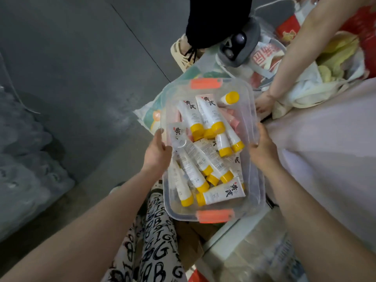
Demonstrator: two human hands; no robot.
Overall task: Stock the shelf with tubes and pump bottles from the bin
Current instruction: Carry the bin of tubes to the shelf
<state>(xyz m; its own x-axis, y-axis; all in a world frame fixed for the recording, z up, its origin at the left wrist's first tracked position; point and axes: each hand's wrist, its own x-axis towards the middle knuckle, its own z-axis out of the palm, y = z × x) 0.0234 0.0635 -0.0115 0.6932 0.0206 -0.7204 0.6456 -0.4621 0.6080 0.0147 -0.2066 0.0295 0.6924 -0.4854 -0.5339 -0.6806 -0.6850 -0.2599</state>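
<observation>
Left hand (157,153): gripping the left long wall of the bin (258,192), fingers (159,137) curling over the rim.
Right hand (261,151): clamping the opposite wall the same way, holding the bin and nothing else.
Where the stock is: the tubes (205,117) are all lying loose in the bin, heaped and crossing each other. I'm seeing no shelf in view, and I'm not picking out any pump bottle.
Risk, tipping: the load is looking heavier toward the near end, so a tilt could be sending tubes sliding and spilling over the rim.
Risk, grip: thin clear walls could be flexing under a side squeeze, and the bin may be slipping down between the palms.
Risk, collision: another person's hand (264,104) is working just beyond the far right corner, near enough to be knocked on a swing.
Materials: the bin is see-through, glossy plastic with rounded corners and orange latches (215,215) at both short ends.
Shapes: the tubes are soft, white and flat-tailed, tapering to round yellow caps; the pink tubes (231,119) are peeking out underneath.
Below: a dull grey floor (81,78).
</observation>
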